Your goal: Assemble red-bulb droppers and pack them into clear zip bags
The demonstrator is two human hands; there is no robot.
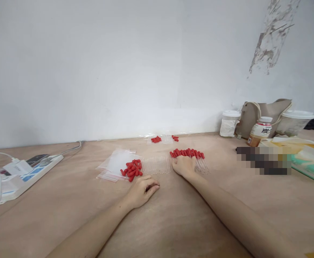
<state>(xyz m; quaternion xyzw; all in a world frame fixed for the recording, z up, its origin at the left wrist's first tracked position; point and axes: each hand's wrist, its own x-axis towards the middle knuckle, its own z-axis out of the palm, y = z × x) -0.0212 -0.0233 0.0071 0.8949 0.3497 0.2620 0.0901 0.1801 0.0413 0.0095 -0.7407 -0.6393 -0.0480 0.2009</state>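
My right hand [184, 165] lies over a row of glass droppers with red rubber bulbs [200, 155], touching them. Its fingertips are hidden behind the back of the hand. To its left is a row of clear glass tubes [156, 165] without bulbs, side by side on the table. My left hand [143, 191] rests on the table just in front of these tubes, its fingers curled in and nothing visible in them. Beyond that hand sits a loose pile of red rubber bulbs [132, 170], partly on clear zip bags [116, 163].
More red bulbs [156, 139] lie on clear plastic near the wall. A white power strip [27, 181] with plugs and cables is at the left. On the right stand a lidded cup [230, 123], a drink bottle [260, 132], a grey bag [249, 120] and a larger tub [294, 123].
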